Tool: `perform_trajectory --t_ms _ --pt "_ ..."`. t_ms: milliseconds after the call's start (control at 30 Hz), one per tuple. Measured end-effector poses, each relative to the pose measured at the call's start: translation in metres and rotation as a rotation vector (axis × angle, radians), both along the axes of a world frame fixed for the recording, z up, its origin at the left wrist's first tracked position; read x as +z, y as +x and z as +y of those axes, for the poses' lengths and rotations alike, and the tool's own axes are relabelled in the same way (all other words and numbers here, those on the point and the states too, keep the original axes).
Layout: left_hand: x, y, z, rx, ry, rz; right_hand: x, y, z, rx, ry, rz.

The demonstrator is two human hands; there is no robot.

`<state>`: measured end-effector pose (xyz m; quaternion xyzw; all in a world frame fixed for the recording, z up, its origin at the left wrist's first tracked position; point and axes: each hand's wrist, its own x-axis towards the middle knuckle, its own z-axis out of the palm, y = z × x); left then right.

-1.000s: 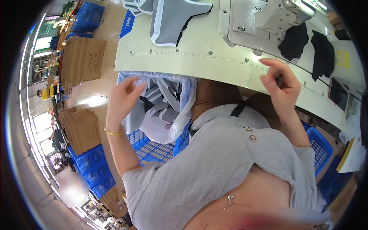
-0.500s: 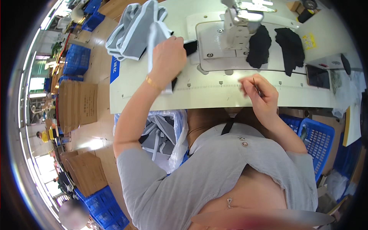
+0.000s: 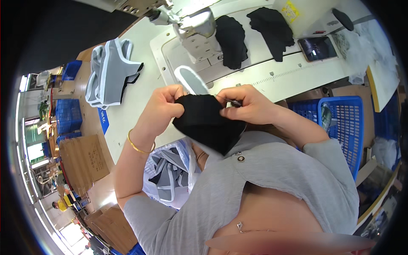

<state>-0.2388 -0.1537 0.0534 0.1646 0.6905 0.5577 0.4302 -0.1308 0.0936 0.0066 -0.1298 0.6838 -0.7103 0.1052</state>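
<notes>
My left hand (image 3: 163, 106) and my right hand (image 3: 244, 105) pinch the upper edge of a black fabric piece (image 3: 208, 121), one at each side. It hangs in front of my body, off the table's near edge. A grey strip with white edging (image 3: 192, 80) sticks up behind it and seems to belong to the same garment piece. A small dark tool (image 3: 233, 103) is tucked in my right hand; its kind is unclear. On the table to the left lies a pile of grey garment pieces with white binding (image 3: 106, 76).
The sewing machine (image 3: 197, 36) stands beyond my hands, with two black fabric pieces (image 3: 231, 42) beside it. A phone (image 3: 318, 47) lies at the right. Below are a plastic-lined container of grey pieces (image 3: 170, 174), a blue basket (image 3: 346, 127) and cardboard boxes (image 3: 80, 163).
My left hand has come from the pile toward my body with a garment piece. My right hand has moved to it and now grips its black part. The view has shifted and turned.
</notes>
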Motion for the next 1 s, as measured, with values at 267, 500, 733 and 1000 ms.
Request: perform_trajectory --t_ms 267,500,733,1000 --pt "0.018 0.042 0.053 0.127 -0.168 0.649 -0.012 0.003 -0.004 -0.061 -0.017 -0.038" --pt "-0.007 0.038 0.044 0.267 -0.121 0.506 -0.034 -0.048 0.101 -0.873 0.995 0.782" --pt "-0.021 0.036 0.058 0.512 0.179 0.308 -0.061 -0.068 0.156 -0.829 1.357 0.733" --pt "-0.023 0.049 0.066 0.499 0.200 0.531 -0.063 -0.063 0.146 -0.783 1.274 0.662"
